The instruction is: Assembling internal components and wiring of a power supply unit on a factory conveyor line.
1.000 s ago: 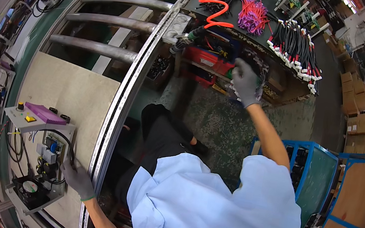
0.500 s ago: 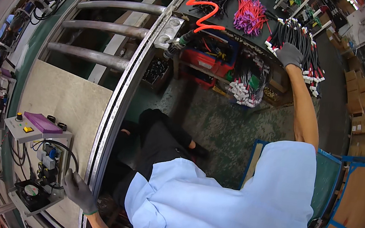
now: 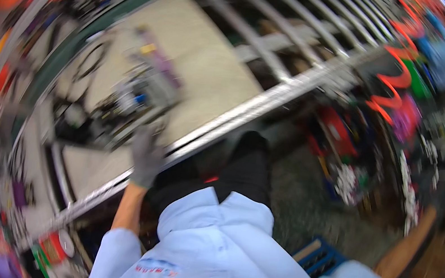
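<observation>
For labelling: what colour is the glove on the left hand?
Dark grey glove, seen in the blurred head view.

blurred grey fixture (image 3: pixel 141 90), on beige benchtop (image 3: pixel 209 74)

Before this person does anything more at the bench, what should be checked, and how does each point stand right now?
1. Left hand in its grey glove in view, over the metal bench rail: ok.
2. Left hand empty: cannot tell, blurred.
3. Right hand in view: not ok; only the bare right forearm shows.
4. Small grey fixture with cables sharp enough to judge: not ok.
5. Orange coiled hose apart from both arms: ok.
</observation>
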`<state>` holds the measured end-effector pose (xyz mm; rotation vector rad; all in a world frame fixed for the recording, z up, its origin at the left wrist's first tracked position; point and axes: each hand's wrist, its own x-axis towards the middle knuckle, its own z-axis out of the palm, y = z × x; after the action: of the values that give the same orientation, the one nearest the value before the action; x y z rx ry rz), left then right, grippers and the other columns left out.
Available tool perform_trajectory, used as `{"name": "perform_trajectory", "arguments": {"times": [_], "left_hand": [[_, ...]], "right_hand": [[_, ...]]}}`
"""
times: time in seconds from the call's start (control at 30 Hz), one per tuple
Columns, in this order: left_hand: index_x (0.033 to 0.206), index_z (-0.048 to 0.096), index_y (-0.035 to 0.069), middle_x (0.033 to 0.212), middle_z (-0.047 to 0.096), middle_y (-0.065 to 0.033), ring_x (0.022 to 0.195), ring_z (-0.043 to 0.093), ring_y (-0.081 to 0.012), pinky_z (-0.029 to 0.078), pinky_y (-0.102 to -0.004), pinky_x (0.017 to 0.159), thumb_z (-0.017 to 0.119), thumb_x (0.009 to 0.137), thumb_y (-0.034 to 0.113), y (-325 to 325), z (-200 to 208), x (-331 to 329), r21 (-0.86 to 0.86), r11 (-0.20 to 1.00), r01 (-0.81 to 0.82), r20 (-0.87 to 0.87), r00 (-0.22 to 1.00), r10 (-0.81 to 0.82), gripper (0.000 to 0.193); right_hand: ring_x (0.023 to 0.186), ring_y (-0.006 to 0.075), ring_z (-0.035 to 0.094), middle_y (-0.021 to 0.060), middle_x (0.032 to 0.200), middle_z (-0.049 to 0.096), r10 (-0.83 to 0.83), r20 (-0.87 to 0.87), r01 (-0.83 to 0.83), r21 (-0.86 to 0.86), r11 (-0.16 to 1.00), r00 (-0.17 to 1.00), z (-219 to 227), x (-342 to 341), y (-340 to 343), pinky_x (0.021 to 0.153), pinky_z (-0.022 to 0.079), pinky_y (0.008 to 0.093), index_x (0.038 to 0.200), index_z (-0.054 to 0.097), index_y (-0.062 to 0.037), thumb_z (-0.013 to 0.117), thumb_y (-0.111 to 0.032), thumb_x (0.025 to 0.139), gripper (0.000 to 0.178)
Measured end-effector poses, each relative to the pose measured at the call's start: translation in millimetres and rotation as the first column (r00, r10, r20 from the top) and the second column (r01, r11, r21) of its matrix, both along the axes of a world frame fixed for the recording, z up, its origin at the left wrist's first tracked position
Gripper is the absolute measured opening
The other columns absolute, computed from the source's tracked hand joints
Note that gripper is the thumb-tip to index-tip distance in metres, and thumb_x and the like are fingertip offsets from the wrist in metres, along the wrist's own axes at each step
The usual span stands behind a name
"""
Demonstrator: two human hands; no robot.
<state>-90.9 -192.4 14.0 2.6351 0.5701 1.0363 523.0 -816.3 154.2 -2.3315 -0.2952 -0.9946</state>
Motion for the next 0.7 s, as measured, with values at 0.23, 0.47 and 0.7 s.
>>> {"name": "perform_trajectory", "arguments": {"times": [0.23, 0.47, 0.7], "left_hand": [[0.114, 0.066, 0.006, 0.098, 0.064, -0.0172, 0.087, 0.065, -0.0369, 0.054, -0.0454, 0.072, 0.069, 0.086, 0.007, 3.5, 1.6, -4.8, -0.172, 0.963, -0.209, 0.064, 0.973, 0.222, 0.028], [0.115, 0.065, 0.005, 0.111, 0.063, -0.0143, 0.101, 0.062, -0.0355, 0.053, -0.0441, 0.085, 0.076, 0.081, 0.017, 13.1, -2.0, -11.2, -0.247, 0.961, -0.129, -0.065, 0.991, 0.116, 0.038], [0.118, 0.064, 0.002, 0.110, 0.061, -0.0128, 0.102, 0.059, -0.0328, 0.051, -0.0434, 0.089, 0.071, 0.084, 0.016, 13.8, 0.8, -10.6, -0.338, 0.926, -0.169, -0.112, 0.984, 0.139, 0.037]], "right_hand": [[0.121, 0.0221, 0.057, 0.0135, 0.128, 0.064, 0.447, -0.169, -0.478, -0.284, 0.831, 0.878, 124.5, -5.0, 246.9, 0.104, 0.042, 0.0337, 0.136, 0.056, -0.0004, 0.060, -0.019, 0.101, 0.040], [0.105, 0.0178, 0.067, 0.0104, 0.112, 0.073, 0.886, -0.397, -0.913, -0.402, 0.065, 0.238, 198.3, -257.4, 586.2, 0.097, 0.050, 0.0331, 0.127, 0.066, 0.0015, 0.063, -0.023, 0.101, 0.035], [0.085, 0.0344, 0.071, 0.0168, 0.089, 0.071, 0.773, -0.625, -0.492, -0.710, -0.504, 0.110, 124.0, -462.2, 788.2, 0.076, 0.057, 0.0448, 0.093, 0.072, -0.0020, 0.068, -0.015, 0.091, 0.014]]}}
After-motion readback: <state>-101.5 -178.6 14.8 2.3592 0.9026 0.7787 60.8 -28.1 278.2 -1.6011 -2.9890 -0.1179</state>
